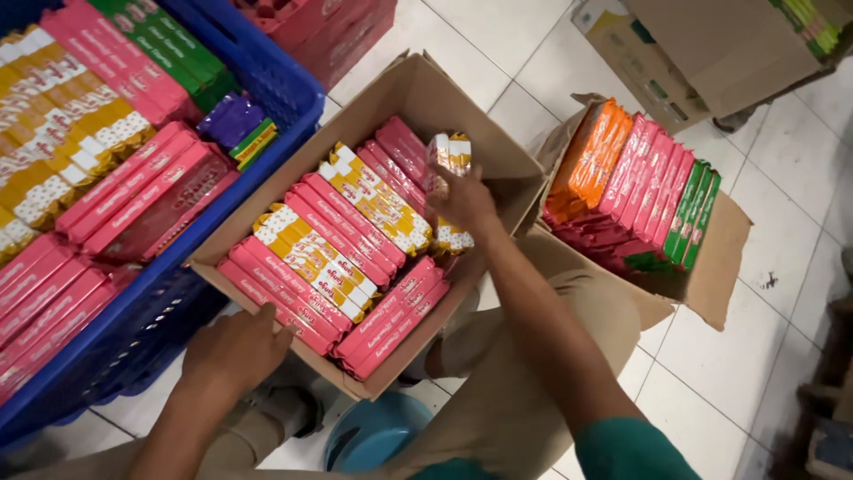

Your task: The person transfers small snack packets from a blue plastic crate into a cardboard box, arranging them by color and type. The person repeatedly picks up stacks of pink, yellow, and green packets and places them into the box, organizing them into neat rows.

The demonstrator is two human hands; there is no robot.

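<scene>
Yellow-and-white packets (450, 153), two or three in a small stack, stand in the right hand (462, 203), whose grip is pinched around their lower part; their long axis runs roughly away from the person, the top ends rising above the fingers and one more end showing below the hand. They are held over the right side of the middle cardboard box (418, 89), which sits on the white tiled floor (782, 204). Inside that box lie long pink packets (342, 222) in diagonal rows, too many to count surely, with two rows of yellow-and-white ones between them, all pointing from upper left to lower right. The left hand (233, 351) rests with fingers curled over the box's near left edge, its grip closed on the cardboard rim. One blue crate (293, 98) to the left carries pink, yellow, green and purple packets. A second cardboard box (711, 276) to the right holds orange, pink and green packets standing on edge. A blue stool (373, 436) shows beneath the person.
</scene>
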